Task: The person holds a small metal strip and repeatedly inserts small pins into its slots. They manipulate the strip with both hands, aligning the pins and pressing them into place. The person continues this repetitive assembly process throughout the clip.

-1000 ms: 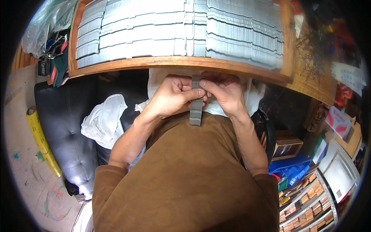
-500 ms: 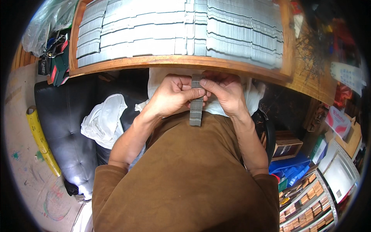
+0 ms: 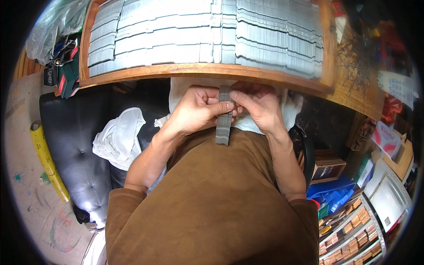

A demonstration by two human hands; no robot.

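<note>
Between my hands, just this side of the wooden tray point(image 3: 190, 70), stands a narrow grey row of thin metal pieces point(image 3: 223, 129), its lower end pointing toward my lap. My left hand point(image 3: 194, 109) is closed on the row's left side, with the thumb laid across its front. From the right, my right hand point(image 3: 260, 107) pinches its upper part, thumb near the edge; the other fingertips are partly hidden behind it. Long packed rows of similar silvery pieces point(image 3: 176, 33) fill the tray. A brown shirt point(image 3: 212, 194) covers my lap below.
To the left are a black padded seat point(image 3: 75, 145), a crumpled white cloth point(image 3: 121, 134) and a yellow roll point(image 3: 48, 161) on the floor. At right stand a wooden table point(image 3: 360, 90), a small wooden box point(image 3: 328, 170), a blue bag point(image 3: 331, 194) and a rack of small wooden blocks point(image 3: 353, 232).
The grey row has tilted slightly, its lower end shifting a little left. My right thumb has moved slightly right along the row's upper part; my left hand is nearly still.
</note>
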